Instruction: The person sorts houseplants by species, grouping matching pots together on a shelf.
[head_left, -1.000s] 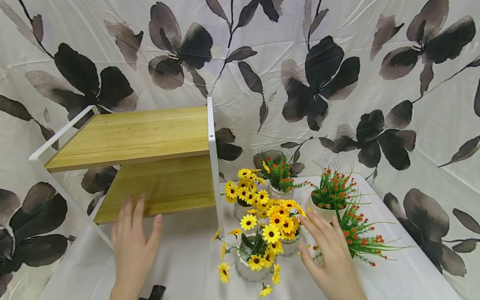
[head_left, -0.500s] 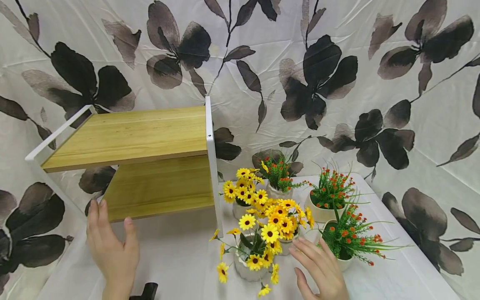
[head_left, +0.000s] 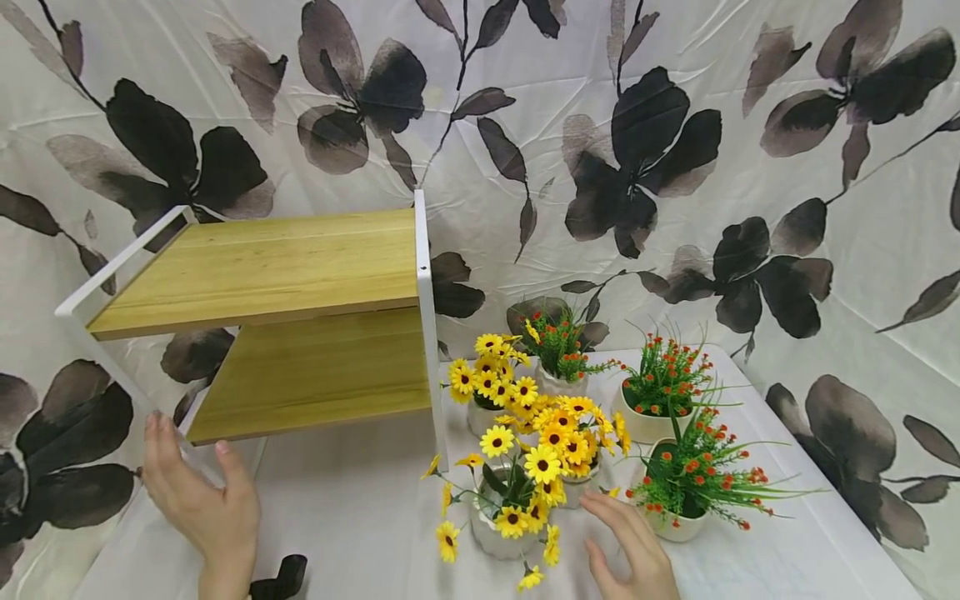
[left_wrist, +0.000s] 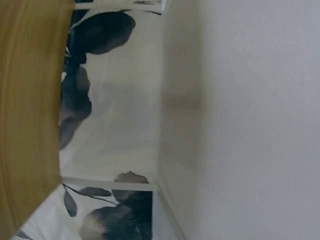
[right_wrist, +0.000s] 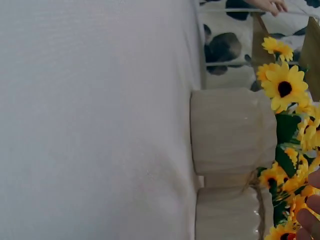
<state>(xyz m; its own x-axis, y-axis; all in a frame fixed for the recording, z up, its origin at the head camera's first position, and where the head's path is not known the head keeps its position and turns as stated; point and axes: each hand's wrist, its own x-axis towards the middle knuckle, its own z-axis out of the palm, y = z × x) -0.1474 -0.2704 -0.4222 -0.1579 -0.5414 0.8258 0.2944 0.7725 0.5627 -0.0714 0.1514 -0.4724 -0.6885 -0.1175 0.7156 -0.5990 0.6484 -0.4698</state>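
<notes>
A two-tier shelf with wooden boards [head_left: 262, 265] and a white frame stands at the left in the head view. My left hand [head_left: 206, 508] is at its front left leg, fingers extended; whether they touch the leg cannot be told. My right hand [head_left: 632, 552], fingers relaxed and holding nothing visible, is between a pot of yellow daisy-like flowers [head_left: 501, 540] and a pot of red-flowered greenery [head_left: 678, 527]. In the right wrist view, its fingertips [right_wrist: 311, 217] show at the right edge, near yellow flowers [right_wrist: 285, 89] above ribbed pots [right_wrist: 232, 135].
More potted yellow flowers [head_left: 483, 375] stand beside the shelf's right leg. Two further red-flowered pots [head_left: 652, 421] are at the back of the white table [head_left: 795, 533]. A floral-patterned cloth [head_left: 525, 50] hangs behind. A black strap piece [head_left: 281, 579] shows at my left wrist.
My left hand has moved left and down, from in front of the lower board to the left leg. The right hand has drawn back toward me. Shelf and pots stay put.
</notes>
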